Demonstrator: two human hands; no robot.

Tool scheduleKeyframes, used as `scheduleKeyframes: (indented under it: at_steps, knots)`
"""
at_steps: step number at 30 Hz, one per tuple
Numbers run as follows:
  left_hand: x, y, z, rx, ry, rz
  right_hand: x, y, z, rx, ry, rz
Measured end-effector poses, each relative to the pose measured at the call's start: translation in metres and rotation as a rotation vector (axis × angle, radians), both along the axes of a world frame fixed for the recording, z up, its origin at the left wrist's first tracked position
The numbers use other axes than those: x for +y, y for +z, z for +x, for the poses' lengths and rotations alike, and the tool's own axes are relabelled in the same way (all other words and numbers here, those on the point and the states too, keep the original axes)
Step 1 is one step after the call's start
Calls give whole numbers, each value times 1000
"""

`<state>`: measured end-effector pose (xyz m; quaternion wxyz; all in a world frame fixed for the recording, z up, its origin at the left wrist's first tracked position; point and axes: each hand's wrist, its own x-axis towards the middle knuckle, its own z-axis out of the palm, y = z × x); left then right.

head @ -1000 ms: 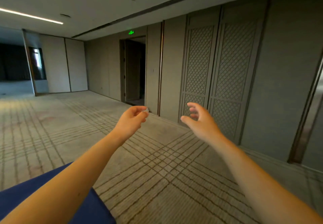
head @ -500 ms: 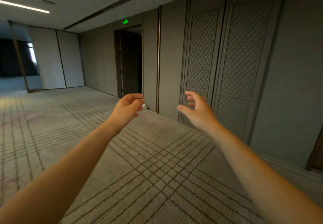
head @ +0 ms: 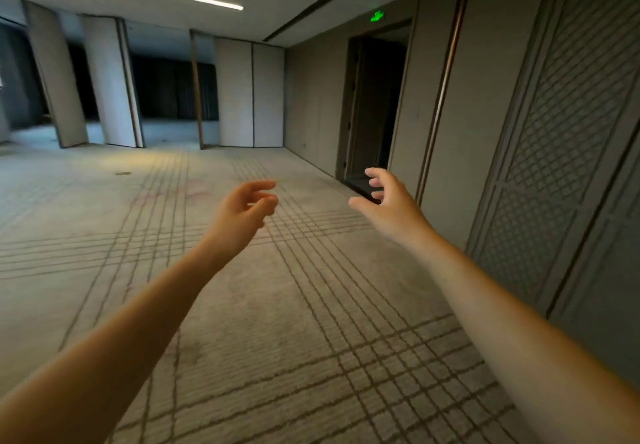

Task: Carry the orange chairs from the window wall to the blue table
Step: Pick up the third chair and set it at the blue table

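No orange chair and no blue table show in the head view. Both my arms reach forward over the patterned carpet. My left hand hangs in the air with loosely curled fingers and holds nothing. My right hand is held out beside it, fingers relaxed and spread, also holding nothing. The two hands are apart and touch nothing.
A grey panelled wall with lattice doors runs along the right. A dark doorway under a green exit sign opens in that wall ahead. Folding partition panels and dark openings stand at the far end of the room.
The view has swung left, away from the lattice wall toward the far partitions. The blue table edge seen a second ago has left the view. Both hands stay raised and hold nothing.
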<state>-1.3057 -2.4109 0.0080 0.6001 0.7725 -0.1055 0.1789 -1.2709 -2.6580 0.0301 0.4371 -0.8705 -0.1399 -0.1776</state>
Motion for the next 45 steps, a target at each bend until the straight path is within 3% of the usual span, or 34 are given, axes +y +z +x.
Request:
scheduleKeyframes:
  at_steps: [8,17,25,39,45]
  knots:
    - [103,-1,202,21,134,-13,88,0,238,-35,178,8]
    - [190,-15,394,74,232,52,174,-25,473,53,271,62]
    - [282,-13,567,82,510,59,289,-35,697,80,475,50]
    - [433,-23,770,117,859,95,523,-53,927,150,859,28]
    - [544,-25,874,78,951,99,645,-54,1038,115,939,-9]
